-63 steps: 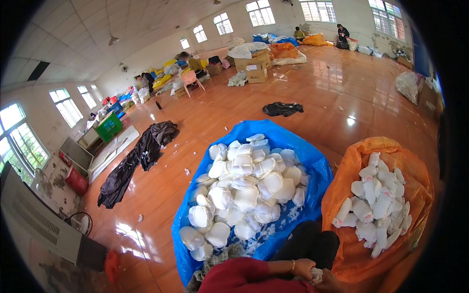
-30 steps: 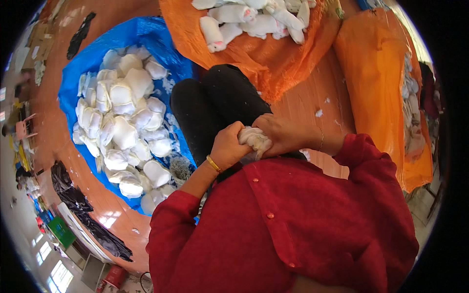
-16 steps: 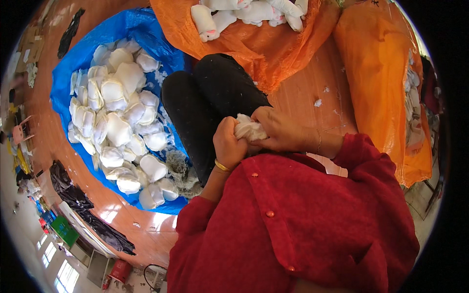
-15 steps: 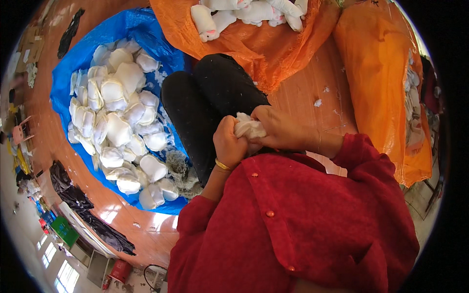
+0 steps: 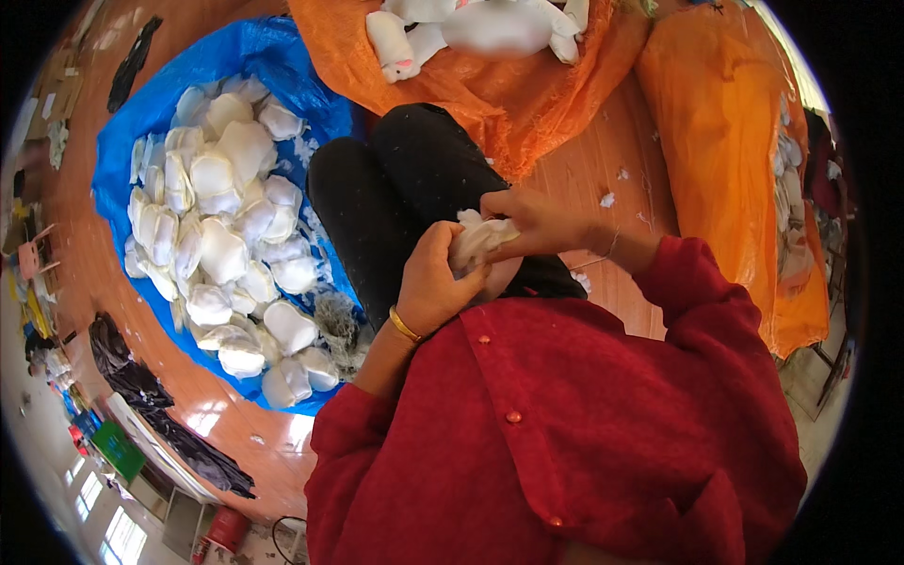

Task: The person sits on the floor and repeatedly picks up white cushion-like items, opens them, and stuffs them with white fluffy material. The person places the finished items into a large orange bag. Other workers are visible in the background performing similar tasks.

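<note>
Over my lap, both hands are on a small, soft white cloth piece (image 5: 476,239) with a fluffy tuft at its top. My left hand (image 5: 435,278) is curled round its left side and underside. From the right, the fingers of my right hand (image 5: 537,222) grip its upper right edge. The fingers cover much of the piece, so its full shape is hidden. To the left, a pile of puffy white cloth pieces (image 5: 224,252) lies in an open blue sack (image 5: 113,179). White plush toys (image 5: 388,42) with pink details lie in an orange sack (image 5: 490,118) beyond my knees.
Another orange sack (image 5: 711,141) stands at the right, with pale items showing at its side. Greyish fluff (image 5: 337,325) sits at the blue sack's near right edge. Black plastic sheeting (image 5: 165,405) lies on the reddish floor at left, and white fluff scraps (image 5: 607,200) dot the floor.
My right hand has lifted slightly and its grip has shifted on the white piece. My left hand has turned, showing more of its back and thumb. The whole view has moved slightly.
</note>
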Tool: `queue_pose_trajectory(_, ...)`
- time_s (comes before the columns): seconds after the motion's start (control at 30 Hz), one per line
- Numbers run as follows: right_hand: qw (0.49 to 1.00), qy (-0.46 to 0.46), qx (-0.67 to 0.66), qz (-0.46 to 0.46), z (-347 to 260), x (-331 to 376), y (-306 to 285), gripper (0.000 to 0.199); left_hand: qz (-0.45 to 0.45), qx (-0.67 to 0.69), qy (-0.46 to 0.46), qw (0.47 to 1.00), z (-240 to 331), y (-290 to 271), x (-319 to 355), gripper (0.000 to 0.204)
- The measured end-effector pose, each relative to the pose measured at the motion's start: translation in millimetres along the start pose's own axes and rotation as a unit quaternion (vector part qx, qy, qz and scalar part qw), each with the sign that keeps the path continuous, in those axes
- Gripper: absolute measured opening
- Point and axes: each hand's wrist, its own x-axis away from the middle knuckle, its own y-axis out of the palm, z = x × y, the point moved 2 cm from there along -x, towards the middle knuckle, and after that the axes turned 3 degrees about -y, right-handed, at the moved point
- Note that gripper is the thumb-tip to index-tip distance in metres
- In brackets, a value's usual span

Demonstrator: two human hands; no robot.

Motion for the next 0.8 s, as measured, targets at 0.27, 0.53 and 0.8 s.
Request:
queue_pose_trajectory(0.27,0.994,-0.103,0.021,-0.014,-4,22,-3,0.053,-0.019,0.069,-0.064,0.995,-13,5,7,0.031)
queue_pose_trajectory(0.53,0.981,-0.174,0.048,0.07,9,18,20,0.045,-0.045,0.081,0.032,0.995,-4,-12,10,0.036)
queue_pose_trajectory(0.8,0.994,-0.061,0.034,0.089,-35,13,-2,0.039,-0.073,0.069,-0.058,0.993,19,-21,4,0.037)
